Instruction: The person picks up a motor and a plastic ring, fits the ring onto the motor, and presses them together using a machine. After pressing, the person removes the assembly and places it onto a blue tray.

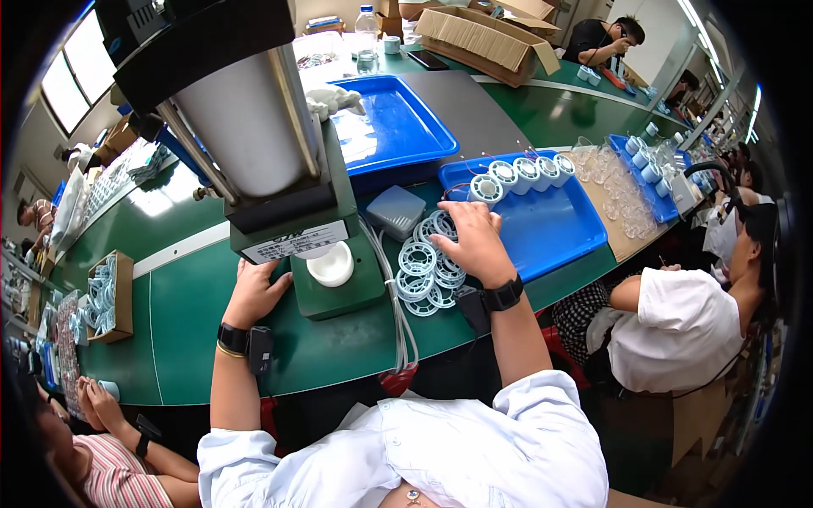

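My right hand [474,237] is at the upper right of a pile of light blue plastic rings [417,259]. Its thumb and forefinger lie on either side of one ring [442,223]. Beside the green base [343,288] of a bench press [241,135] is my left hand [256,295], thumb spread from the fingers and nothing seen in it. The press head hides some of its fingertips. A round white cup-shaped piece [330,264] sits on the base under the press head. Both wrists carry dark bands with small boxes.
Grey cables [396,296] run between press and rings. Behind the rings stands a translucent box [396,210]. A blue tray [550,222] holds several round white-and-blue parts with wires; another blue tray [389,118] lies farther back. Co-workers sit at right [677,326] and lower left [118,466].
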`<state>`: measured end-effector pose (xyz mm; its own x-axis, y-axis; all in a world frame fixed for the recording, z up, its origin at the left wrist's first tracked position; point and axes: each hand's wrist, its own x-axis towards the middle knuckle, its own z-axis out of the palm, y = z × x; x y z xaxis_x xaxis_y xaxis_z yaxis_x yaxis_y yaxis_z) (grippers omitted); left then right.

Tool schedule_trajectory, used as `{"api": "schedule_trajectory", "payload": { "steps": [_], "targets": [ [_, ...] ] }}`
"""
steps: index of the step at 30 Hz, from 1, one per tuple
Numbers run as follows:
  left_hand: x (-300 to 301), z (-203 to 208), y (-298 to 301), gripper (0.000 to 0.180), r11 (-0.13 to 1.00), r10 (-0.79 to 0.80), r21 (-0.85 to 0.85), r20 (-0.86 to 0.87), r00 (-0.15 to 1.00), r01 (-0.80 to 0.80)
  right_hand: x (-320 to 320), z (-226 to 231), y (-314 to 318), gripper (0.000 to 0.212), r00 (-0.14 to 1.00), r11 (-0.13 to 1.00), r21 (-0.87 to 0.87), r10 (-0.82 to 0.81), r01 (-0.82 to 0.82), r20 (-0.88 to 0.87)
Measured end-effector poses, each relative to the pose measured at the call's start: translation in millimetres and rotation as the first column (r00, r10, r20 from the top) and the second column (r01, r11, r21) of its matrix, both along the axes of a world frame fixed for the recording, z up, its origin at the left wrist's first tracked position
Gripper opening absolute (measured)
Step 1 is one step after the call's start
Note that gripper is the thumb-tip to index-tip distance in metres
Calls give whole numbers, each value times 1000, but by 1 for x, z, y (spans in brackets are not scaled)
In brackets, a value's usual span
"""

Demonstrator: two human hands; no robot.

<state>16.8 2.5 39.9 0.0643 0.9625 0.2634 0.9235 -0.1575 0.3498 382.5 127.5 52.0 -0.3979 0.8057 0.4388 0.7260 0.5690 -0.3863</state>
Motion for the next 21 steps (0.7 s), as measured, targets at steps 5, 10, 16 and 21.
{"api": "schedule_trajectory", "payload": {
  "steps": [5,10,16,21],
  "targets": [
    [-6,3,-3,36,995,39,-99,178,983,-21,-2,-2,5,31,998,997,-65,-36,40,53],
    [-5,-8,-2,44,990,123,-76,96,988,-116,5,-6,9,27,991,999,-35,-35,40,126],
    [-2,-7,-6,52,994,57,-100,89,994,-48,2,3,0,28,996,998,3,-63,63,70],
    [-1,0,-8,53,985,75,-159,61,995,-64,-1,10,-1,26,989,998,-61,-17,26,148]
  ]
}}
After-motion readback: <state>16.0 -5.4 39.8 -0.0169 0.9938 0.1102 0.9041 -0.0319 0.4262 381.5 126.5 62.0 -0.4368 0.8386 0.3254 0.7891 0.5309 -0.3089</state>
